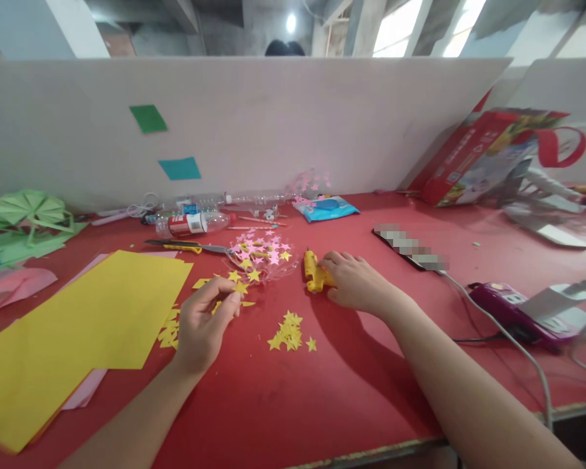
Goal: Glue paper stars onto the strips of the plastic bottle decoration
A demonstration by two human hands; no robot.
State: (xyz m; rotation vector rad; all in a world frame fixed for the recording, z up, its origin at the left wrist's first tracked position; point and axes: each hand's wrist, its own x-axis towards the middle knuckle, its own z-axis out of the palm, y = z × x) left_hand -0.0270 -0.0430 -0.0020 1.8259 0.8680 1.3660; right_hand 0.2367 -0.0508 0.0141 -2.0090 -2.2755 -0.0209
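My left hand [208, 319] is closed in a pinch, with a small yellow paper star [241, 287] at its fingertips. My right hand [356, 280] wraps round the handle of a yellow glue gun [311, 266], which lies on the red table. Just beyond my left hand is a clear plastic piece [280, 270] with pink stars [261, 251] and several yellow stars on it. Between my hands, nearer to me, a small heap of yellow stars [288, 332] rests on the table, with one star [311, 344] beside it.
Yellow paper sheets [122, 312] lie left, over pink ones. Scissors [190, 247], plastic bottles [190, 224] and a blue packet [327, 208] are farther back. At right are a phone [405, 247] with its cable, a purple power strip [522, 312] and a red bag [483, 156].
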